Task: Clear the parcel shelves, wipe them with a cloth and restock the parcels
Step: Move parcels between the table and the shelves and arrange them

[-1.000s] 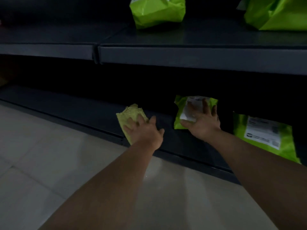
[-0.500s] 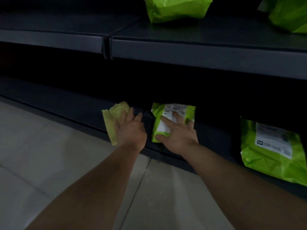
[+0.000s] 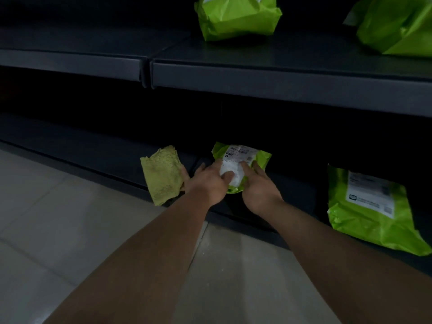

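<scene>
A small green parcel with a white label sits at the front of the dark bottom shelf. My right hand grips its right side, fingers curled over the label. My left hand holds a yellow-green cloth out to the left, and its thumb and forefinger also press on the parcel's label. The parcel's lower edge hangs over the shelf's front lip, between my two hands.
A larger green parcel lies on the bottom shelf to the right. Two more green parcels stand on the upper shelf, which overhangs the bottom one. Pale floor tiles run in front.
My right hand has slid the small parcel left along the bottom shelf to its front edge. My left hand, with the cloth, has come across and now touches the parcel too.
</scene>
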